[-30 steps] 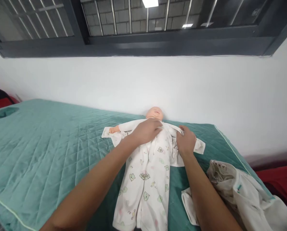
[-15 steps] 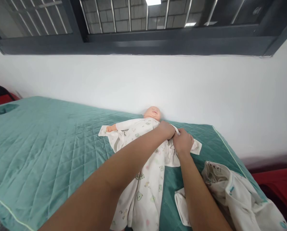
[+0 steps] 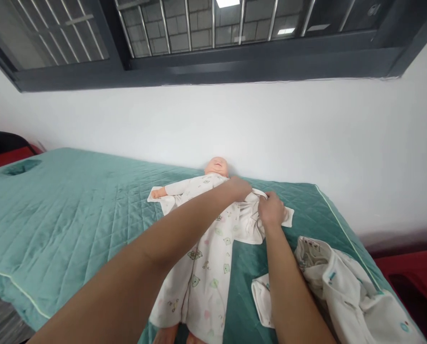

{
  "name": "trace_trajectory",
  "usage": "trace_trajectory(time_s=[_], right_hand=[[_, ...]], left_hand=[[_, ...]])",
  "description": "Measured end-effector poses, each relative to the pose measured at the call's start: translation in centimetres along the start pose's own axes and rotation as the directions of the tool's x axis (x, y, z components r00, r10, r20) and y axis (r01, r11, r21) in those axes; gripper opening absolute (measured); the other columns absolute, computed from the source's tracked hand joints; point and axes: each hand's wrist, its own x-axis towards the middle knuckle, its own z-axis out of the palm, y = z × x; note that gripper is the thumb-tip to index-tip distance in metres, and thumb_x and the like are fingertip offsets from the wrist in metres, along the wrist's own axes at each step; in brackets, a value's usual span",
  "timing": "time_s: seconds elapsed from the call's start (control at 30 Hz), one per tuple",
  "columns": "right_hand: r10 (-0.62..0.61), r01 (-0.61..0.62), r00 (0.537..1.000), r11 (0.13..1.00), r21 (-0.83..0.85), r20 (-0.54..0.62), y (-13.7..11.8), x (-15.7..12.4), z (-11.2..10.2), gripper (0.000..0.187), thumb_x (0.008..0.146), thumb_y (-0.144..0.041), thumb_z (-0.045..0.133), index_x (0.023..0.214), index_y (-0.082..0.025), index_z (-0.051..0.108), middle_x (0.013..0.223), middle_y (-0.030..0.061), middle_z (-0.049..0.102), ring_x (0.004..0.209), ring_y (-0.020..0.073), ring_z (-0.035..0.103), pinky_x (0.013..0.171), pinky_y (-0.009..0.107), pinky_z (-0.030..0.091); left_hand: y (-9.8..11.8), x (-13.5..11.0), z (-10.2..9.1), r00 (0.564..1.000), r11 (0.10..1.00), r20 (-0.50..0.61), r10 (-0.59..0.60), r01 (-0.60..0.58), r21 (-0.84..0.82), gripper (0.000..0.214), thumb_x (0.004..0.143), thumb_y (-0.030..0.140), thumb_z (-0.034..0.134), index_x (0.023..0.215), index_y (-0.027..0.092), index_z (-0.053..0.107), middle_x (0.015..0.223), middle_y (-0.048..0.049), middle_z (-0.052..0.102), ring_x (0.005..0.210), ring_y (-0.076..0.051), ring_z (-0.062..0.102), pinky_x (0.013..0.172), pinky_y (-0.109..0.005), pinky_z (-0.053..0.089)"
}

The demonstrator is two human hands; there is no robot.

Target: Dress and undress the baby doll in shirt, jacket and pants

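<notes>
A baby doll [image 3: 217, 166] lies face up on the green quilted cover, dressed in a white printed romper [image 3: 209, 267]. Beneath its upper body is a second white baby garment [image 3: 248, 234], its sleeves spread to both sides. My left hand [image 3: 240, 188] is curled at the doll's shoulder on the right of the picture, closed on white cloth, its fingertips mostly hidden. Closed too, my right hand [image 3: 272, 209] pinches the white sleeve [image 3: 259, 192], which runs as a band between both hands. The doll's arm on that side is hidden.
A crumpled white garment [image 3: 357, 286] lies at the right edge of the green quilted cover [image 3: 91, 210], near a small folded white cloth [image 3: 262, 298]. Behind the doll rises a white wall [image 3: 288, 129] below a dark-framed barred window. Red seats flank the bed.
My hands have drawn slightly apart, and more of the white sleeve shows between them. The view has shifted a little, bringing the doll's feet into sight.
</notes>
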Motion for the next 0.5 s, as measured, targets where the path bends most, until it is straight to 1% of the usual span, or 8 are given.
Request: trace_trajectory(time_s=[0.1, 0.23, 0.4, 0.5], right_hand=[[0.034, -0.035, 0.999, 0.999, 0.016, 0.013, 0.1, 0.4, 0.3, 0.037, 0.090, -0.031, 0.048, 0.119, -0.018, 0.068, 0.122, 0.0159, 0.069, 0.121, 0.0337, 0.057, 0.102, 0.047, 0.037], [0.060, -0.062, 0.998, 0.997, 0.056, 0.025, 0.6, 1.1, 0.7, 0.038, 0.089, -0.034, 0.050, 0.119, -0.019, 0.069, 0.117, 0.0145, 0.071, 0.116, 0.0320, 0.061, 0.100, 0.045, 0.040], [0.079, -0.075, 0.996, 0.989, 0.128, -0.030, 1.4, 1.3, 0.7, 0.035, 0.086, -0.032, 0.051, 0.112, -0.019, 0.070, 0.117, 0.0158, 0.070, 0.116, 0.0336, 0.061, 0.097, 0.044, 0.042], [0.090, -0.077, 0.994, 0.976, 0.202, -0.057, 1.9, 1.4, 0.6, 0.032, 0.083, -0.032, 0.054, 0.108, -0.019, 0.070, 0.113, 0.0150, 0.071, 0.110, 0.0327, 0.064, 0.093, 0.042, 0.045]], left_hand=[[1.0, 0.6, 0.4, 0.997, 0.997, -0.001, 0.074, -0.074, -0.006, 0.026, 0.080, 0.018, 0.065, 0.105, 0.017, 0.071, 0.108, -0.0135, 0.074, 0.095, -0.028, 0.070, 0.085, -0.037, 0.052], [1.0, 0.7, 0.7, 0.993, 0.994, -0.053, 0.106, -0.105, 0.010, 0.032, 0.081, 0.021, 0.065, 0.113, 0.018, 0.067, 0.112, -0.0139, 0.073, 0.099, -0.029, 0.068, 0.085, -0.037, 0.052], [-0.3, -0.2, 0.1, 0.991, 0.997, -0.115, 0.064, -0.060, 0.040, 0.035, 0.084, 0.020, 0.062, 0.118, 0.015, 0.065, 0.113, -0.0177, 0.071, 0.103, -0.031, 0.068, 0.087, -0.039, 0.050], [-1.2, -1.1, -0.7, 0.988, 0.998, -0.148, 0.032, -0.024, 0.055, 0.033, 0.084, 0.020, 0.063, 0.117, 0.016, 0.065, 0.114, -0.0176, 0.071, 0.107, -0.031, 0.067, 0.089, -0.038, 0.049]])
